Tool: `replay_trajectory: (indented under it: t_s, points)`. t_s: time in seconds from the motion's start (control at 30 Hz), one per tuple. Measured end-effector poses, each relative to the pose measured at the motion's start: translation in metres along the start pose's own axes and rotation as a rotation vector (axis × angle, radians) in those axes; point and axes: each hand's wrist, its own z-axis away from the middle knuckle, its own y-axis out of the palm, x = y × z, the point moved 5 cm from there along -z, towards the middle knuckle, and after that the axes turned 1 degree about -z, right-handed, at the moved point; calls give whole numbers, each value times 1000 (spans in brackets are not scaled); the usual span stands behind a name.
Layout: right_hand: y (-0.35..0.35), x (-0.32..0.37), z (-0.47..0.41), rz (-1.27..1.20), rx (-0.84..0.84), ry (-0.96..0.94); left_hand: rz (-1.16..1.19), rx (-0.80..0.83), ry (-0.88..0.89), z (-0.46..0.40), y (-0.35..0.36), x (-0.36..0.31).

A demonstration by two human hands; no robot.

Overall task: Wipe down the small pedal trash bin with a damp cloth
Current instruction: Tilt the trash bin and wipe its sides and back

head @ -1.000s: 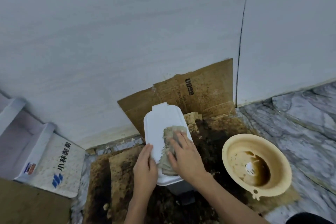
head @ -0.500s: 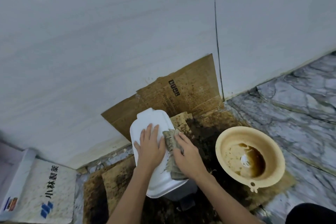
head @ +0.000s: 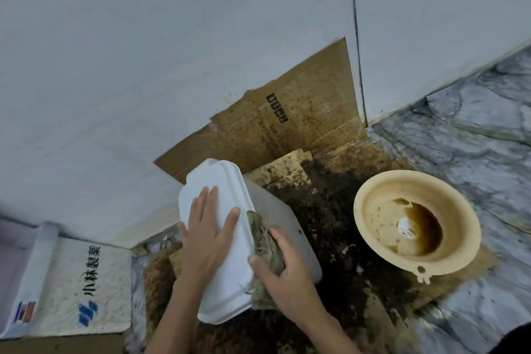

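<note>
The small white pedal trash bin (head: 227, 290) stands tilted on dirty cardboard in front of the wall, its lid shut. My left hand (head: 208, 234) lies flat on the lid with fingers straight. My right hand (head: 283, 276) grips a frayed grey-brown cloth (head: 260, 230) and presses it against the bin's right side wall (head: 290, 224), just below the lid's edge. The pedal is hidden.
A stained beige basin (head: 416, 227) with brown liquid sits on the floor to the right. Soiled cardboard (head: 293, 126) leans against the white wall and covers the floor. A white printed box (head: 86, 284) lies at the left. Marbled floor tiles (head: 474, 146) spread to the right.
The cloth and my right hand have slid from the lid's top down onto the bin's right side. My left hand has moved from the lid's left edge onto its top, and the bin has tilted.
</note>
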Motion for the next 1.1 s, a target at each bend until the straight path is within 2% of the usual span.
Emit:
replay_trajectory:
  t_s: [0.17, 0.33, 0.43, 0.67, 0.9, 1.03, 1.1]
  points:
    - [31, -20, 3, -102, -63, -27, 178, -39, -119, 7, -19, 20]
    - [26, -59, -12, -167, -167, 138, 130, -13, -13, 17, -18, 25]
    - [24, -60, -35, -78, -189, 73, 102, -19, -23, 15, -21, 32]
    - [69, -49, -74, 265, 63, -212, 86, -30, -63, 10, -17, 36]
    - [56, -91, -121, 377, 135, -75, -5, 22, 17, 15, -20, 54]
    - [69, -60, -175, 359, 107, -69, -31, 24, 40, 15, -21, 59]
    - [91, -36, -182, 362, 118, -145, -36, 28, 34, 14, -22, 61]
